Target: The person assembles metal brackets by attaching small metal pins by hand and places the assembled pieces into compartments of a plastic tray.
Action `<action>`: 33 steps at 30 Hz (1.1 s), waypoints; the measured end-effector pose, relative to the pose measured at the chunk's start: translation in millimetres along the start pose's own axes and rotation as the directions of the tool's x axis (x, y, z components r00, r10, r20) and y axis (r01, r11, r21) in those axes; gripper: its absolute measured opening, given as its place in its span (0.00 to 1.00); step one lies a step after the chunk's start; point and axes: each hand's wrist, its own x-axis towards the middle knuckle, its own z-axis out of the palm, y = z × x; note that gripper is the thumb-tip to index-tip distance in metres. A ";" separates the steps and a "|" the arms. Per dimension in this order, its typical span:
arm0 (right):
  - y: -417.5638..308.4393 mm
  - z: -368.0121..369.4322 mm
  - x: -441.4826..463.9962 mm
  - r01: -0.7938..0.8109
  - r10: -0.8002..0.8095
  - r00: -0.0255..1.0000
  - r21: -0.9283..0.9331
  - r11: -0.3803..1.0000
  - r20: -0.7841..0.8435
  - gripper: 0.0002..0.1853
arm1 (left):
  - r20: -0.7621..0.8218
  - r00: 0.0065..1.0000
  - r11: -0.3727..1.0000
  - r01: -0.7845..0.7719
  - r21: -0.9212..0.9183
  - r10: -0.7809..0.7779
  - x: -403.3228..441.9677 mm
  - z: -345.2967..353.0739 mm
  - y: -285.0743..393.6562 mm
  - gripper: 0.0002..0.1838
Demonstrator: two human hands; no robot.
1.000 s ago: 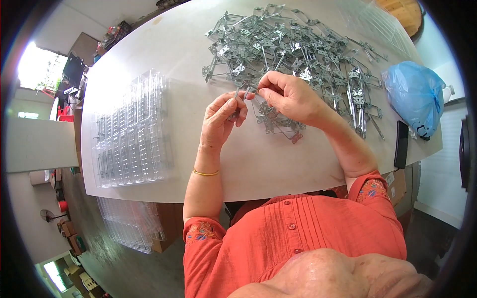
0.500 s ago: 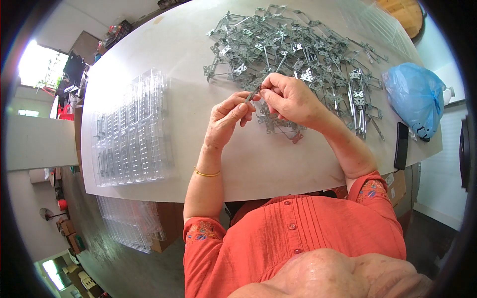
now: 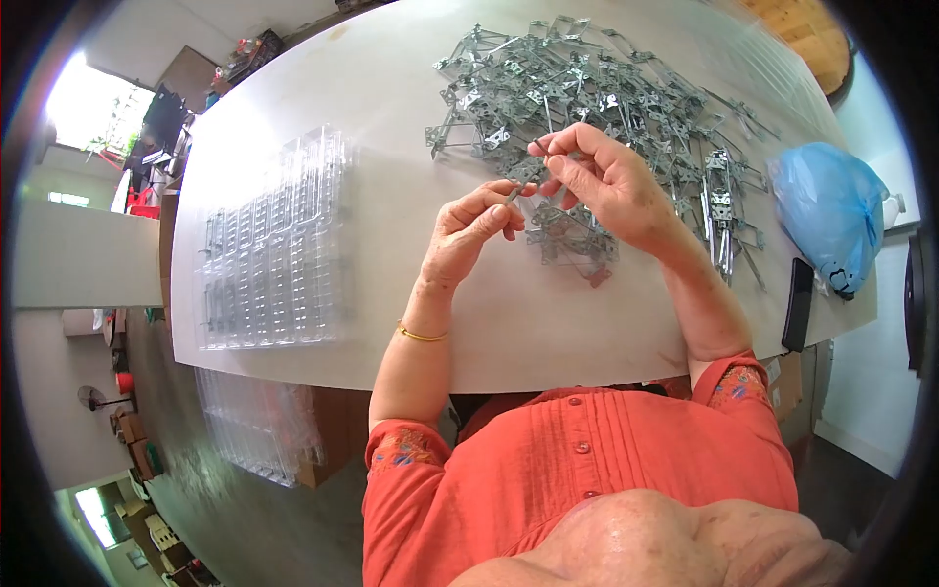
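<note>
The left hand [image 3: 466, 231] pinches a metal strip [image 3: 513, 195] slanting toward the right hand [image 3: 608, 184], which pinches a thin piece [image 3: 537, 146] nearer the metal pile [image 3: 572, 88] beyond.

L hand [image 3: 466, 227] pinches small metal pc [image 3: 514, 194], ctr of frame; R hand [image 3: 614, 186] nearby w/ thin pc [image 3: 538, 146]; metal parts pile [image 3: 518, 93] top ctr; blue bag [image 3: 827, 207] upper R.

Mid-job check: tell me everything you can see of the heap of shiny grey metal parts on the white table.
The heap of shiny grey metal parts is a loose tangle of flat plates with cut-outs and thin rods, lying at many angles. It rests on the white table, spread mostly beyond the bare right hand, which hides some of it; whether they touch is unclear.
</note>
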 end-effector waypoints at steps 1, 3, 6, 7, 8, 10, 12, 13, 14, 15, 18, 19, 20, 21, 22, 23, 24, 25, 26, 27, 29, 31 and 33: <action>2.2 3.4 0.1 0.024 -0.024 1.000 0.043 0.999 0.002 0.08 | -0.006 1.000 1.000 0.009 0.002 -0.009 -0.9 -1.6 -1.7 0.13; 5.2 10.3 -0.4 0.069 -0.070 0.998 0.125 0.990 0.002 0.07 | -0.012 1.000 1.000 0.012 -0.003 -0.012 -1.6 -3.1 -3.9 0.12; 7.2 12.3 -0.4 0.125 -0.127 0.992 0.114 0.986 0.014 0.05 | -0.029 0.999 1.000 -0.020 -0.010 0.020 -1.2 -2.5 -2.7 0.10; 6.5 14.3 -1.7 0.146 -0.148 0.989 0.120 0.982 0.007 0.04 | -0.040 0.999 0.999 -0.037 -0.002 0.037 -1.2 0.1 1.3 0.10; 5.5 16.6 -3.4 0.169 -0.170 0.985 0.126 0.978 0.002 0.04 | -0.051 0.997 0.998 -0.055 0.007 0.056 -1.1 1.4 3.8 0.09; 6.7 19.0 -4.0 0.236 -0.235 0.972 0.056 0.970 -0.009 0.04 | -0.067 0.995 0.997 -0.079 0.000 0.079 0.0 -0.2 3.9 0.09; 12.9 19.7 -4.6 0.319 -0.322 0.947 -0.096 0.943 -0.010 0.03 | -0.104 0.989 0.995 -0.103 0.016 0.104 0.3 0.7 7.5 0.09; 11.6 20.4 -4.8 0.363 -0.369 0.930 -0.163 0.917 -0.005 0.04 | -0.134 0.984 0.993 -0.116 0.036 0.119 0.8 3.6 12.7 0.09; 9.7 21.2 -5.7 0.404 -0.414 0.910 -0.228 0.886 0.003 0.04 | -0.163 0.977 0.990 -0.128 0.057 0.135 1.0 5.7 16.6 0.09; 8.1 22.1 -6.8 0.443 -0.459 0.888 -0.293 0.848 0.014 0.05 | -0.187 0.970 0.987 -0.142 0.070 0.153 0.9 6.7 18.9 0.09; 6.5 26.4 -5.6 0.523 -0.544 0.837 -0.385 0.760 0.064 0.07 | -0.231 0.951 0.974 -0.175 0.144 0.205 -0.3 6.9 25.8 0.09; 4.6 29.0 -4.9 0.525 -0.547 0.834 -0.420 0.740 0.078 0.07 | -0.231 0.949 0.966 -0.172 0.195 0.216 -0.5 7.7 25.7 0.10; 3.2 31.1 -7.0 0.532 -0.553 0.828 -0.446 0.720 0.095 0.07 | -0.239 0.944 0.954 -0.165 0.252 0.226 -2.5 6.6 25.8 0.10; 2.1 34.0 -7.6 0.543 -0.561 0.820 -0.466 0.698 0.115 0.07 | -0.215 0.951 0.939 -0.151 0.310 0.224 -2.3 1.0 22.3 0.09; 1.6 36.4 -7.5 0.559 -0.569 0.811 -0.464 0.687 0.135 0.07 | -0.214 0.947 0.934 -0.162 0.318 0.238 -1.6 0.4 18.3 0.09; 1.6 37.1 -7.8 0.573 -0.575 0.804 -0.464 0.676 0.154 0.07 | -0.234 0.935 0.933 -0.191 0.304 0.267 -0.5 5.5 20.7 0.09; 1.3 38.8 -7.7 0.581 -0.578 0.798 -0.470 0.664 0.170 0.07 | -0.207 0.927 0.892 -0.212 0.400 0.313 0.2 5.4 21.3 0.08; 0.0 41.0 -7.4 0.591 -0.581 0.793 -0.458 0.664 0.181 0.07 | -0.213 0.925 0.893 -0.211 0.398 0.314 0.5 5.1 18.9 0.08; -1.5 42.0 -7.5 0.595 -0.581 0.792 -0.453 0.664 0.188 0.08 | -0.213 0.926 0.896 -0.211 0.390 0.311 0.6 4.5 17.3 0.07; -2.1 42.9 -8.4 0.595 -0.578 0.793 -0.453 0.664 0.193 0.08 | -0.212 0.923 0.880 -0.208 0.427 0.321 -1.0 4.3 19.0 0.06; -2.9 45.4 -9.9 0.578 -0.558 0.806 -0.463 0.671 0.198 0.08 | -0.200 0.920 0.846 -0.203 0.493 0.338 -2.2 5.1 23.8 0.04; 1.5 45.6 -10.1 0.566 -0.540 0.817 -0.466 0.680 0.204 0.07 | -0.208 0.917 0.823 -0.182 0.539 0.339 -2.4 4.4 24.4 0.05; 3.7 46.0 -10.2 0.538 -0.543 0.828 -0.477 0.695 0.142 0.06 | -0.213 0.899 0.790 -0.199 0.580 0.383 -2.3 6.5 25.6 0.05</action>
